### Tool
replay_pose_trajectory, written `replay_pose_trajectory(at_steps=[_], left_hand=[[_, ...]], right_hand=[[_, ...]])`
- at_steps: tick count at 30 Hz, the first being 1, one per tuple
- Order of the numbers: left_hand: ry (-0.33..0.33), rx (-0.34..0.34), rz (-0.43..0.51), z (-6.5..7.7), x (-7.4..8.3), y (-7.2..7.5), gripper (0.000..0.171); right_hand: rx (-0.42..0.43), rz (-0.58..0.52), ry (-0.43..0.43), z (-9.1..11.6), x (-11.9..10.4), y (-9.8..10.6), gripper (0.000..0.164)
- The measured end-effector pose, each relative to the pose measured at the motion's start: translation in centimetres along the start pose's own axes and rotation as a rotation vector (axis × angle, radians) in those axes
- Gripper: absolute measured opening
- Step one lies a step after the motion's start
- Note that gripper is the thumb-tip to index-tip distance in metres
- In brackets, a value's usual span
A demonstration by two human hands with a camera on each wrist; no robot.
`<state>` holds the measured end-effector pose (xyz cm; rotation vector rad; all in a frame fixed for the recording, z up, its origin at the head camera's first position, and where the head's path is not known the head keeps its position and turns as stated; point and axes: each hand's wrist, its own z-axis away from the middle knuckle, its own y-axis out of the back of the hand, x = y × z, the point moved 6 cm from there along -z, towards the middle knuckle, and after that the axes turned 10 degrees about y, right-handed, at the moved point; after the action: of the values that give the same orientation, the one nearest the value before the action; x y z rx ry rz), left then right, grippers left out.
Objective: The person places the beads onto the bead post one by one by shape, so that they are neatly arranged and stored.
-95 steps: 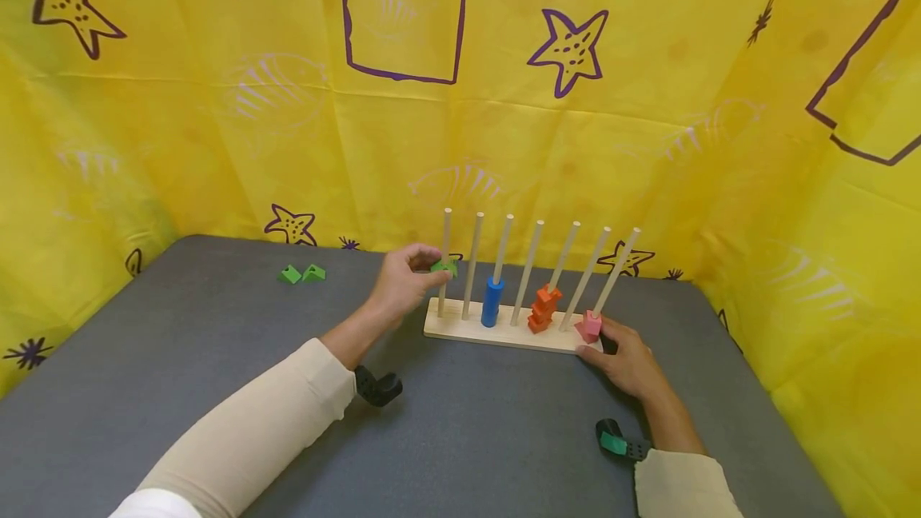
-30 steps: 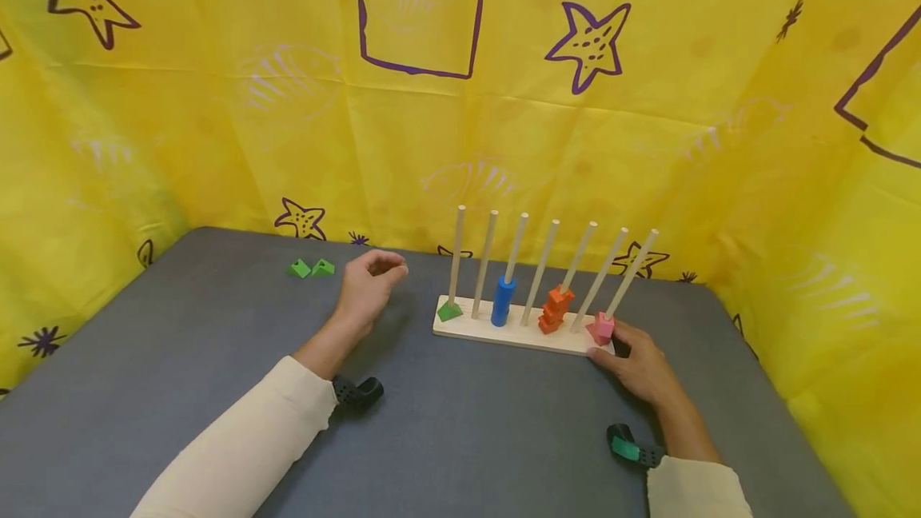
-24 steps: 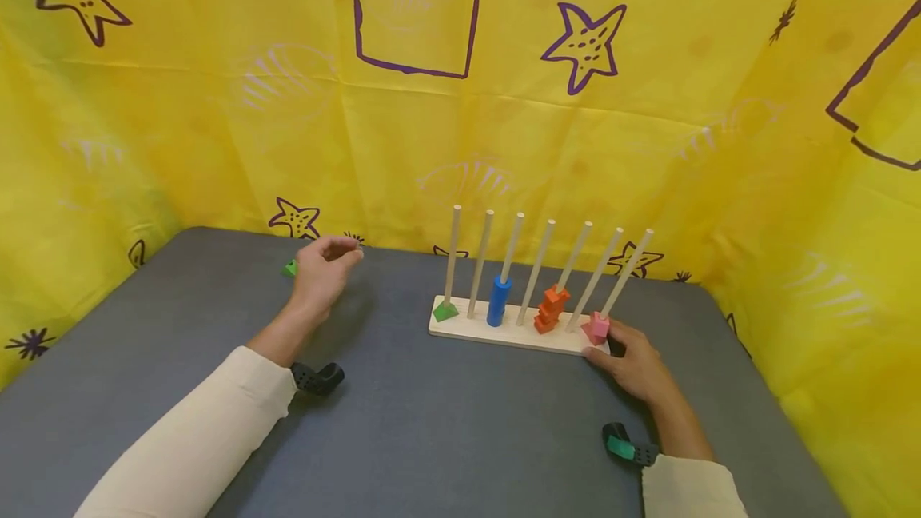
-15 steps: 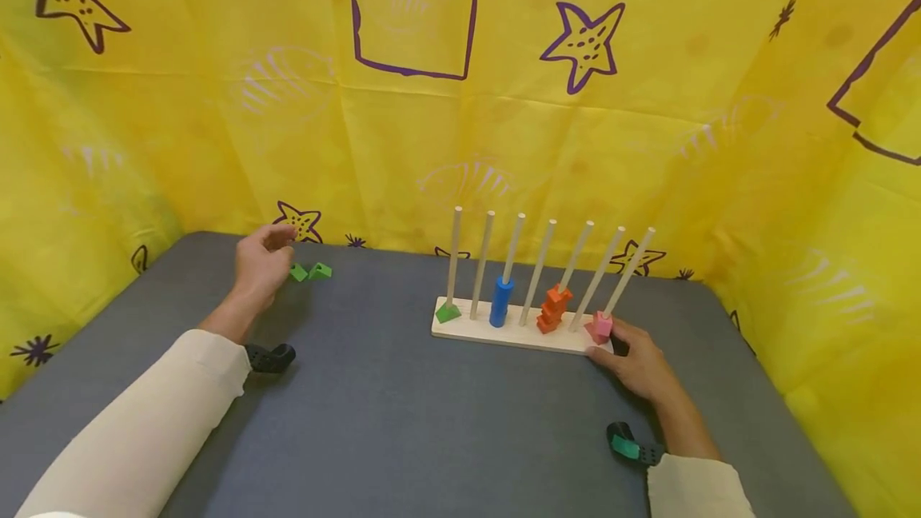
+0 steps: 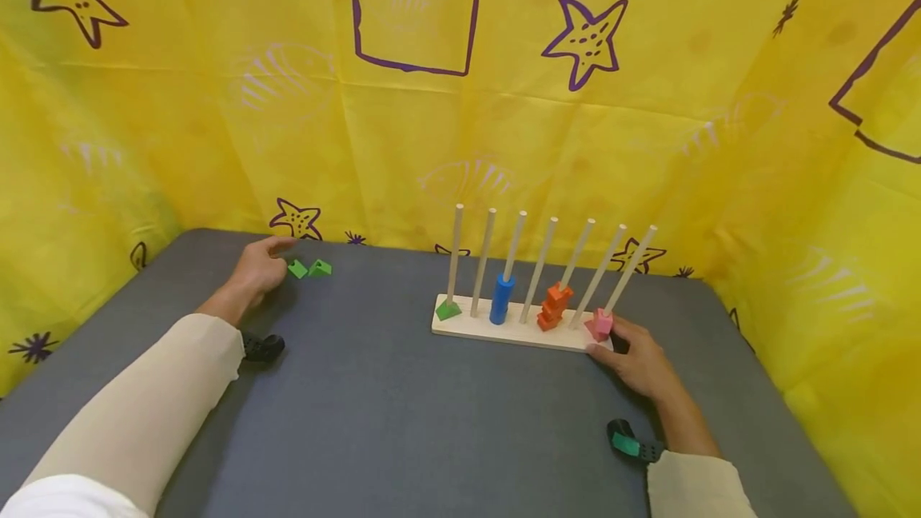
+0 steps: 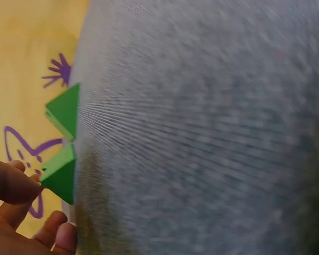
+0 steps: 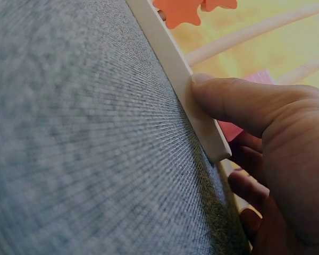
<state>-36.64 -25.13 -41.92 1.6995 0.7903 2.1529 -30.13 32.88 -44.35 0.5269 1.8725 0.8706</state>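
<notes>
My left hand [image 5: 261, 266] is at the far left of the table, beside two green triangular blocks. In the left wrist view its fingertips come right up to the nearer green block [image 6: 60, 171]; the farther green block [image 6: 65, 111] sits just past it. No block is lifted. My right hand [image 5: 636, 358] grips the right end of a wooden peg board [image 5: 518, 332], thumb on the front edge and the other fingers behind. On the pegs are a green triangular block [image 5: 448, 310], a blue cylinder stack [image 5: 501, 300], orange star-like pieces [image 5: 554, 308] and pink pieces [image 5: 600, 324].
The grey table [image 5: 417, 422] runs back to a yellow patterned cloth [image 5: 403, 142], which also hangs at both sides. Tall bare pegs such as the second peg [image 5: 483, 262] stand upright on the board. Each wrist bears a black strap device [image 5: 262, 348].
My left hand has put a green block onto the leftmost peg, released it, then moved left to the two loose green blocks. My right hand has kept its hold on the board.
</notes>
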Motion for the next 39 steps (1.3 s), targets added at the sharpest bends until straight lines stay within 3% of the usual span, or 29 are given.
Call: replay_pose_trajectory(at_steps=[4, 10, 23, 30, 39], left_hand=[[0.006, -0.014, -0.050, -0.1, -0.8, -0.3, 0.057], [-0.014, 0.055, -0.115, 0.2, -0.8, -0.2, 0.041], [-0.025, 0.190, -0.130, 1.4, -0.2, 0.8, 0.034], [-0.083, 0.241, -0.105, 2.9, 1.9, 1.7, 0.040], [-0.185, 0.160, -0.073, 5.2, 6.0, 1.3, 0.047]], right_hand=[[-0.002, -0.006, -0.003, 0.0, -0.1, -0.2, 0.054], [0.006, -0.011, -0.013, -0.1, 0.1, 0.0, 0.053], [-0.008, -0.003, -0.029, -0.1, 0.4, -0.1, 0.057], [-0.017, -0.011, -0.043, -0.1, 0.3, -0.2, 0.057], [-0.014, -0.009, -0.031, -0.1, 0.2, -0.1, 0.060]])
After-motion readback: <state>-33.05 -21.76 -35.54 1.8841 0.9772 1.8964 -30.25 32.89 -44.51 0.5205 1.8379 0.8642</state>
